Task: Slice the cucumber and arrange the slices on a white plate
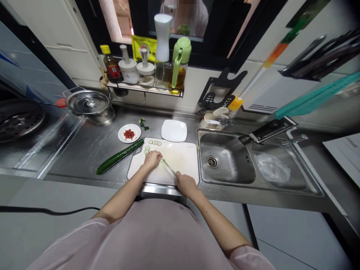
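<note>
My right hand [187, 184] is closed around the handle of a kitchen knife [169, 167], its blade pointing up and left over the white cutting board [182, 159]. At the blade's tip is a cucumber slice [162, 160]. My left hand [152, 159] rests on the board with its fingers bent and pressed together at that slice, which they partly cover. Behind my left hand lie a row of cucumber slices [155, 143] and a small overlapping stack of slices [147, 150]. A long whole cucumber [119, 156] lies left of the board, one end touching its corner.
Behind the board are a white plate [174, 130], green trimmings [143, 124] and a small dish [121, 137] of chopped red pieces. A lidded steel pot [102, 115] stands back left. The sink [227, 157] is on the right. A bottle rack [149, 89] hangs above the counter.
</note>
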The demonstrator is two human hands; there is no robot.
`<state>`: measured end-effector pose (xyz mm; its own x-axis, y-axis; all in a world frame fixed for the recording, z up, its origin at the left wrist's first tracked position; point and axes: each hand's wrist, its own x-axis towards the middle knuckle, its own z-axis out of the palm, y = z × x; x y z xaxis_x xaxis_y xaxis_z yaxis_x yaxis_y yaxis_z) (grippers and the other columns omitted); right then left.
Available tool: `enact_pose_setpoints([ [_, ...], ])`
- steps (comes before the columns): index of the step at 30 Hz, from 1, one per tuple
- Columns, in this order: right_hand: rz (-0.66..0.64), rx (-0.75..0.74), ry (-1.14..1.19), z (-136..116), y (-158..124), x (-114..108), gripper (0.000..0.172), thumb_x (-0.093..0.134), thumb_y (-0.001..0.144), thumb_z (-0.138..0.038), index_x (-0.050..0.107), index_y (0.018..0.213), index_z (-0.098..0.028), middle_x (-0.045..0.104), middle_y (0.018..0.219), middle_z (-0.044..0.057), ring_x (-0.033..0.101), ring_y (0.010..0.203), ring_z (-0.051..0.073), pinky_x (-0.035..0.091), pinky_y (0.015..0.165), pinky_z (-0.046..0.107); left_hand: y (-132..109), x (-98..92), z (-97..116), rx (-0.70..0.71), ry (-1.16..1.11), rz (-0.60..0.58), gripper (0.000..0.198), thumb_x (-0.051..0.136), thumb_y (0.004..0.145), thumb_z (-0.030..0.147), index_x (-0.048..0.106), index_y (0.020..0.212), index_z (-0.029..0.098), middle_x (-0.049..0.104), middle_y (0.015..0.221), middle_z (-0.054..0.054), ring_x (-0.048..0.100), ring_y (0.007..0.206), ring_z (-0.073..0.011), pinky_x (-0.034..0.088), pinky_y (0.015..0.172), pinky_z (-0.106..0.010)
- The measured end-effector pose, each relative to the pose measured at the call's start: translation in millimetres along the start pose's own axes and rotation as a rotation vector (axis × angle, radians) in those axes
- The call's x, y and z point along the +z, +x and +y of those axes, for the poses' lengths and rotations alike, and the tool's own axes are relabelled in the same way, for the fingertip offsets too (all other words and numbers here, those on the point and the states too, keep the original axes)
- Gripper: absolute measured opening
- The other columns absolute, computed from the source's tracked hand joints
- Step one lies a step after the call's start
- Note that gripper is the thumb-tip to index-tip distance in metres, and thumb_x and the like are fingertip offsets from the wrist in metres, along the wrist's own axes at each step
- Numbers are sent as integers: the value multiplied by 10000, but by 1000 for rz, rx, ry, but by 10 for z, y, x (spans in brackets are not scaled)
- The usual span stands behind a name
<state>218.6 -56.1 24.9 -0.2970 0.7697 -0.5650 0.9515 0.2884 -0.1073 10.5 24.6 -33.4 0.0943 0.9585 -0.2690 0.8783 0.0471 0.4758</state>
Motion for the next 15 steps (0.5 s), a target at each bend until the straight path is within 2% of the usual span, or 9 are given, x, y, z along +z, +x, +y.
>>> enact_pose_setpoints([
  [5, -13, 11, 32, -22, 11, 13, 316, 345, 912, -119, 480, 1194, -162, 693, 978, 150, 661, 965, 253, 425, 731, 309, -6, -15, 6, 1, -10, -14, 256, 484, 847, 191, 722, 934, 224, 708, 1038, -53, 586, 1029, -235, 396, 924, -374],
  [15, -81, 9, 51, -81, 38, -123, 325, 350, 907, -111, 478, 1203, -152, 680, 1026, 164, 654, 982, 262, 445, 739, 322, 2, -20, 17, -2, -6, -24, 261, 489, 835, 185, 730, 925, 231, 715, 1032, -51, 597, 1030, -231, 395, 928, -370],
])
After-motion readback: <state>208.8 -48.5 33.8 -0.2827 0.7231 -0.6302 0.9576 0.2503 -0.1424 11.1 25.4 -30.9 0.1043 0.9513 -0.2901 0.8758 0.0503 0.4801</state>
